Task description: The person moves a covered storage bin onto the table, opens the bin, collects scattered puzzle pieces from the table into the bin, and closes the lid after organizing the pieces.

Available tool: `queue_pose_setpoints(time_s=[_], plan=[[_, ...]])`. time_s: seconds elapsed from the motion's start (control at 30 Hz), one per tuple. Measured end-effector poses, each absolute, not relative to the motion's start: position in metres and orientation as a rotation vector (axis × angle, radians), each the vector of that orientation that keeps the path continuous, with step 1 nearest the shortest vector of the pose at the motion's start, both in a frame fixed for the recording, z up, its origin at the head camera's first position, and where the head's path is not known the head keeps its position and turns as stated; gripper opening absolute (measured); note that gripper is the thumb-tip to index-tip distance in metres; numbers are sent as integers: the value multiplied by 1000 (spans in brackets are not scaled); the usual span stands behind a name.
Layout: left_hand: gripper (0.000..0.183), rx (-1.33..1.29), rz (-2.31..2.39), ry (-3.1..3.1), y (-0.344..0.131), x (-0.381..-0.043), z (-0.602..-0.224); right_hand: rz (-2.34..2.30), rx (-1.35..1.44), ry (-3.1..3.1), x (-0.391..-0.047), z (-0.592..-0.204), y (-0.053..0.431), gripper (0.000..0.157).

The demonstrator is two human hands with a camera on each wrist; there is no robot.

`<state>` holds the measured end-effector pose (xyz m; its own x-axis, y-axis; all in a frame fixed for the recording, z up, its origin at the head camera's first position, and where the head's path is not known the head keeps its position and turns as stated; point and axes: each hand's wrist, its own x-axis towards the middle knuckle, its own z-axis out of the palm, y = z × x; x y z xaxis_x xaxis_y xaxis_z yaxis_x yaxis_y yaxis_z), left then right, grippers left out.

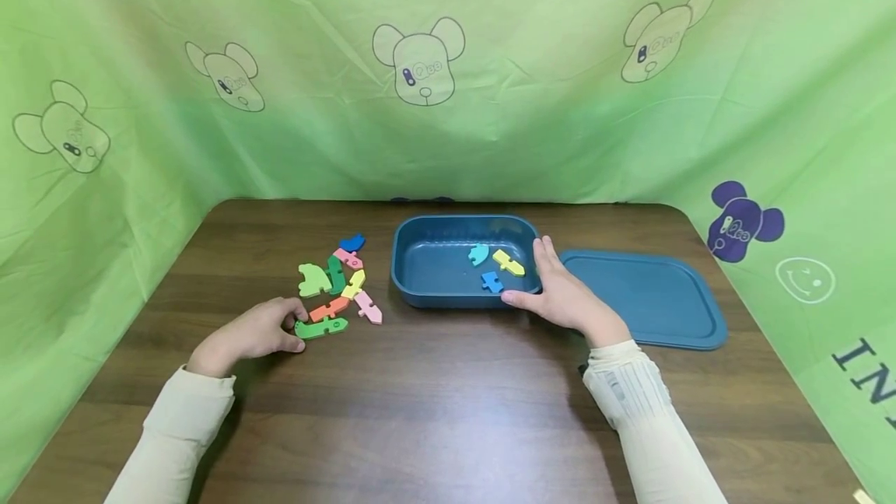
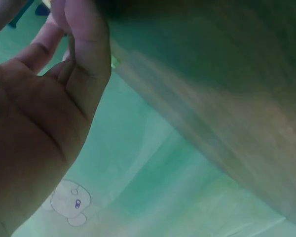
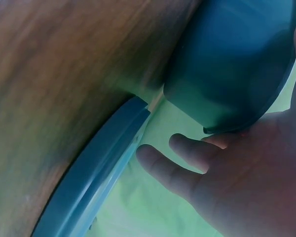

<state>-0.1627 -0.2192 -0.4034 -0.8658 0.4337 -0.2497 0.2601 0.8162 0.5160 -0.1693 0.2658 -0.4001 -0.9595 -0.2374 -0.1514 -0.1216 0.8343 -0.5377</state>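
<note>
Nearest, at the left on the wooden table (image 1: 392, 411), the left hand (image 1: 255, 329) bends thumb and fingers around the near end of a green piece (image 1: 323, 328), apparently pinching it, though its wrist view hides the contact. An orange piece (image 1: 329, 309) lies just beyond, amid other loose pieces. The right hand (image 1: 563, 298) spreads wide at the blue box (image 1: 448, 301), thumb at the front, fingers along the right side, probably to steady it. Teal (image 1: 479, 254), yellow (image 1: 509, 263) and blue pieces (image 1: 492, 282) lie inside. The lid (image 1: 658, 302) rests off to the right, leaving the box's top uncovered. Behind, the green curtain (image 1: 518, 154) shows large letters "IN" (image 1: 854, 356) and mouse heads (image 1: 423, 76) whose small lettering is unclear.
</note>
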Motion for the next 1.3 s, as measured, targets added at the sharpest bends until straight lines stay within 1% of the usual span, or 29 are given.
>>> queue_pose_setpoints(time_s=[0.23, 0.47, 0.73, 0.93, 1.3], plan=[[25, 592, 743, 2651, -218, -158, -412, -806, -277, 2796, -168, -399, 265, 123], [23, 629, 836, 2632, -220, -155, -413, -793, -275, 2803, -169, -398, 265, 124], [21, 591, 1002, 2625, -217, -154, -409, -789, -274, 2806, -169, -399, 266, 124], [22, 630, 1186, 2676, -206, -157, -402, -793, -273, 2806, -170, -401, 266, 125], [21, 596, 1500, 2723, -170, -168, -390, -798, -272, 2807, -168, -400, 266, 124]])
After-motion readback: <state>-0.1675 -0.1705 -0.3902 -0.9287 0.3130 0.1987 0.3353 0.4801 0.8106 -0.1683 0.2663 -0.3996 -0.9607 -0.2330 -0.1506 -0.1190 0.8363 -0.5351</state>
